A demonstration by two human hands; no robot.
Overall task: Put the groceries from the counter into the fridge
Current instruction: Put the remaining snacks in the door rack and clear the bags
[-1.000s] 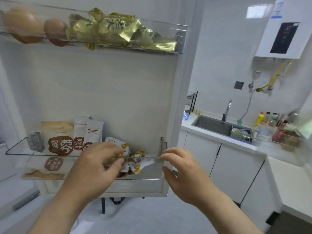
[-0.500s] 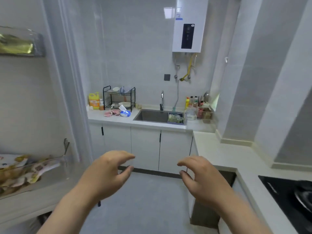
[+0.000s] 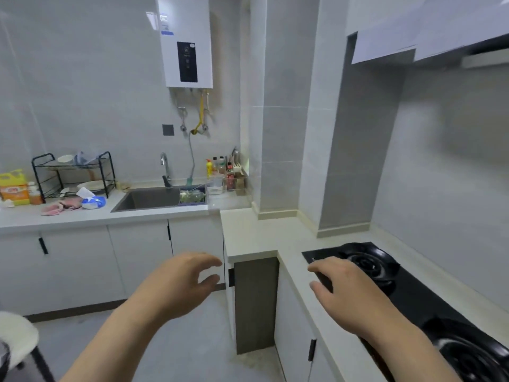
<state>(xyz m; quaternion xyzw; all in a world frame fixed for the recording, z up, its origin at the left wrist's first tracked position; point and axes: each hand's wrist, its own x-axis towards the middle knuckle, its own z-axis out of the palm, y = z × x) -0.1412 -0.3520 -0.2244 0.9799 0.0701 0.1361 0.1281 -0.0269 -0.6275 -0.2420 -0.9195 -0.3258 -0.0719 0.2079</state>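
Observation:
My left hand point(image 3: 181, 282) hangs in the air over the floor, fingers loosely curled and holding nothing. My right hand point(image 3: 347, 290) hovers above the edge of the pale counter point(image 3: 259, 232) beside the black gas hob point(image 3: 385, 274), fingers loosely bent, empty too. The fridge is out of view. On the far counter by the sink point(image 3: 154, 199) lie a blue and white packet point(image 3: 92, 201) and a pink cloth point(image 3: 62, 208).
A black dish rack point(image 3: 74, 175) and a yellow detergent jug point(image 3: 13, 187) stand at the far left. Sauce bottles point(image 3: 223, 172) cluster right of the sink. A white water heater point(image 3: 187, 42) hangs on the wall. A white stool point(image 3: 16, 337) is at lower left.
My view has swung right, away from the fridge door with its snack packets to the kitchen counter and hob. Both hands left the door shelf and stay empty.

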